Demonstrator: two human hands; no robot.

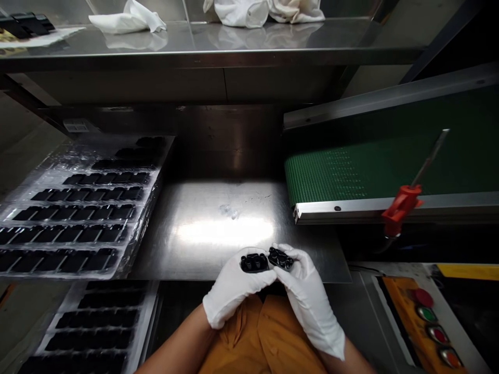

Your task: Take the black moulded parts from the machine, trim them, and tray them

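My left hand [244, 283], in a white glove, is closed around a small black moulded plastic part [254, 263] with raised shapes on its upper face. Close beside it, my right hand [303, 283], gloved too, grips a second black plastic part [280, 258], tilted slightly. The two parts are side by side with their edges nearly meeting; whether they touch I cannot tell. Both hands are over the front edge of the steel table [187, 259], just in front of my body. The gloves hide the undersides of both parts.
To the left lies a stack of clear plastic trays [120, 236] with rows of black parts, with another tray [148, 306] below. At right runs a green conveyor belt [323, 174] with a red-mounted rod [401, 205]. Below it is a button box [409, 306]. White cloths [245, 13] lie on the steel shelf [195, 44].
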